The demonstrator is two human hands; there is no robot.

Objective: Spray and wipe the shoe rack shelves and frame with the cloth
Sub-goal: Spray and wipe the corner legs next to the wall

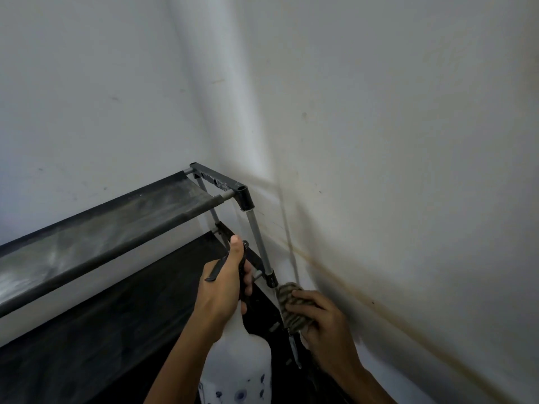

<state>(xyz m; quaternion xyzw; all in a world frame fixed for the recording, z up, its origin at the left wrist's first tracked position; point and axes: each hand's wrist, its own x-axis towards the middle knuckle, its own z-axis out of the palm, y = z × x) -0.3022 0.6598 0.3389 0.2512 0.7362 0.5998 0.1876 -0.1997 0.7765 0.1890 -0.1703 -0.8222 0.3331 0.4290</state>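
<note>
Presently, lower centre of frame, the left hand [224, 287] grips the spray bottle [242, 360] by its trigger head, aimed at the shoe rack [245, 196]; the right hand [323, 325] clamps the cloth [291, 301], apparently around the frame post [259, 243], to wipe it.

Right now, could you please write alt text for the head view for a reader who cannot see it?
A left hand grips a white spray bottle while the right hand presses a striped cloth against the corner pole of a dusty black shoe rack in a white-walled corner.
</note>
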